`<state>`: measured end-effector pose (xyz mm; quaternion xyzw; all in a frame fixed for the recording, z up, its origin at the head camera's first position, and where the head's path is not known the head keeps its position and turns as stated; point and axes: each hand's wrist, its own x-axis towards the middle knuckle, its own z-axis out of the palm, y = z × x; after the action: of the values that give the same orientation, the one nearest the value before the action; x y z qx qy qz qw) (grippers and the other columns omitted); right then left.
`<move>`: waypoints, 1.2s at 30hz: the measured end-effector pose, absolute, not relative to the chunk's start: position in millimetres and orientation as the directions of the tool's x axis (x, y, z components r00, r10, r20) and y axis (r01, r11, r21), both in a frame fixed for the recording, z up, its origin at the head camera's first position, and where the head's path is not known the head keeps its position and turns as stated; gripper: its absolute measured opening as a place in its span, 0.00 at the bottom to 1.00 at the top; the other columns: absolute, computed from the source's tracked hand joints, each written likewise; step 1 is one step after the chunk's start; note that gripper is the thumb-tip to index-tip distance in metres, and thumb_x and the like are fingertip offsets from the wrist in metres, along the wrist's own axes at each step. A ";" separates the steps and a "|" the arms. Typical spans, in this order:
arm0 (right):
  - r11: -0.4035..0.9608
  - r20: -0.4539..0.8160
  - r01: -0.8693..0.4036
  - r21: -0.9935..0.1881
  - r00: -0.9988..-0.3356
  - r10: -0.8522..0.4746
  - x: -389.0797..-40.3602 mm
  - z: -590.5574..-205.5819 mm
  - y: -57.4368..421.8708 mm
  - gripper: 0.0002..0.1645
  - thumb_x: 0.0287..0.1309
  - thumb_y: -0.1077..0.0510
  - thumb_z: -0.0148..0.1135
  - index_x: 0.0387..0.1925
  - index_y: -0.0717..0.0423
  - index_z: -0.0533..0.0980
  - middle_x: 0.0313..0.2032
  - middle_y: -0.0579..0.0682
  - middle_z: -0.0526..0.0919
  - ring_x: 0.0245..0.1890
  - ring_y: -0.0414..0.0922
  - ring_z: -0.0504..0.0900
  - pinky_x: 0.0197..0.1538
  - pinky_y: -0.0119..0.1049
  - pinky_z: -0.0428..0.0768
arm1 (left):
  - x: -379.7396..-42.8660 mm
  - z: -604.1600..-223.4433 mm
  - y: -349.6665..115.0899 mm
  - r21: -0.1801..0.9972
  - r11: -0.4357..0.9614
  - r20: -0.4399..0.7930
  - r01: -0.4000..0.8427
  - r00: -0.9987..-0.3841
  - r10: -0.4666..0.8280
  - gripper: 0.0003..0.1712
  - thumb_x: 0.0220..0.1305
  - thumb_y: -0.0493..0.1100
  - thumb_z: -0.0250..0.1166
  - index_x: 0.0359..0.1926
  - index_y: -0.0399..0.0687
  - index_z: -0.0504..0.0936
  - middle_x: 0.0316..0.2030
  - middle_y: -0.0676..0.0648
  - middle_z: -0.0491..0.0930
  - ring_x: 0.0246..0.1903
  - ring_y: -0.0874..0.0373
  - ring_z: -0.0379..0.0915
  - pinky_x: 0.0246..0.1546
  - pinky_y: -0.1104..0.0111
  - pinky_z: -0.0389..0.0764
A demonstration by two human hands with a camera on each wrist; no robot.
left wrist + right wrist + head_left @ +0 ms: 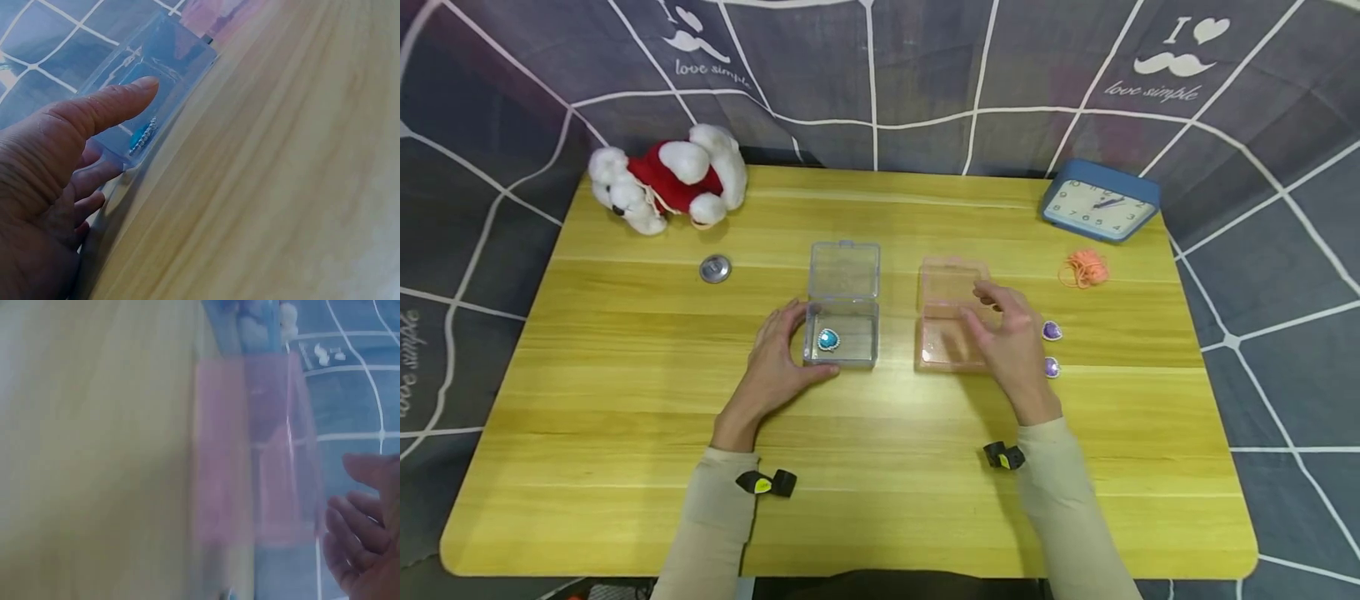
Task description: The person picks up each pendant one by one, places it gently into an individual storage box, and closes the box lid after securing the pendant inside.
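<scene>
Fingers and thumb of a person's left hand (775,360) grip an open clear box (859,335) near the centre of the frame, a blue gem (828,339) inside. Loosely bent and empty, the fingers of the right hand (1013,337) hang over an open pink box (942,352) right of centre, near two purple gems (1052,331). A plush toy (677,177) lies at upper left; a blue clock (1099,202) sits at upper right.

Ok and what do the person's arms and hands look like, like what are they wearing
Long, plain beige sleeves, the left sleeve and right sleeve. Each wrist has a small black device with a yellow patch: left device, right device. The left hand and right hand are ungloved.
</scene>
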<state>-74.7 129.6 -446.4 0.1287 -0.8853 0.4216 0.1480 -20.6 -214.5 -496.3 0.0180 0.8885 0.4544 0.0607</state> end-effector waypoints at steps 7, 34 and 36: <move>0.631 0.352 -0.281 -0.723 -0.936 -0.014 -69.8 -460.7 161.6 0.25 0.58 0.66 0.78 0.55 0.73 0.81 0.48 0.68 0.87 0.47 0.63 0.85 0.52 0.55 0.84 | -19.9 -497.8 -216.0 0.808 0.588 -0.100 -0.032 -0.992 0.083 0.61 0.47 0.57 0.85 0.79 0.59 0.64 0.78 0.40 0.64 0.83 0.43 0.42 0.81 0.39 0.36; 0.729 0.102 -0.057 -0.682 -0.995 0.018 -65.7 -483.6 184.0 0.31 0.60 0.65 0.77 0.62 0.73 0.77 0.55 0.69 0.84 0.57 0.66 0.83 0.62 0.60 0.81 | -21.9 -496.5 -215.4 0.817 0.576 -0.082 -0.010 -0.992 0.099 0.61 0.47 0.55 0.86 0.79 0.55 0.64 0.77 0.38 0.66 0.82 0.44 0.42 0.82 0.45 0.35; 0.730 0.101 -0.058 -0.681 -0.995 0.016 -65.7 -483.8 184.0 0.31 0.60 0.66 0.76 0.61 0.73 0.77 0.55 0.69 0.84 0.56 0.66 0.83 0.62 0.60 0.81 | -22.6 -496.4 -215.2 0.818 0.576 -0.079 -0.005 -0.992 0.102 0.61 0.47 0.55 0.86 0.79 0.55 0.64 0.77 0.37 0.66 0.82 0.43 0.43 0.82 0.45 0.35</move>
<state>-65.7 184.0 -483.8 0.0113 -0.9286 0.3674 0.0499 -22.6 -215.2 -496.4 0.0274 0.8857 0.4597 0.0587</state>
